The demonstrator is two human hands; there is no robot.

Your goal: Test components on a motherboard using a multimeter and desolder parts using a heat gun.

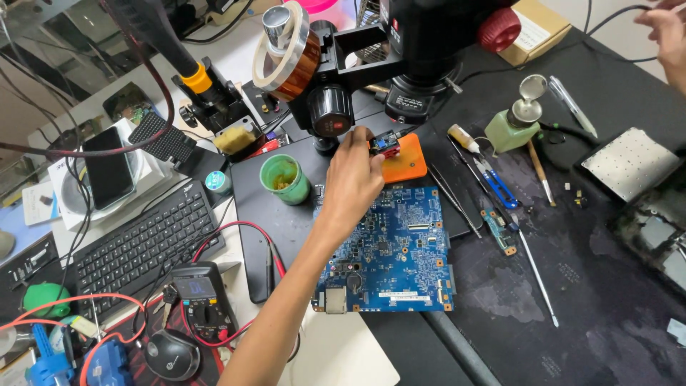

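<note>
Reaching under the microscope (400, 50), your left hand (354, 175) pinches a small blue module (386, 145) over the orange holder (406, 159), beyond the blue circuit board (400, 250); your right hand (668, 32) is cut off, its grip unreadable.

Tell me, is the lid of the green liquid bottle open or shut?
Open. The green bottle's round metal lid is flipped up and stands tilted above its top.

Lay on the mat (572, 286), circuit board (391, 250) near centre; behind it, small module (386, 145) on a block (405, 159). Left: cup (284, 179), keyboard (139, 246), multimeter (202, 300). Right: cutters (493, 182), bottle (513, 125).
</note>
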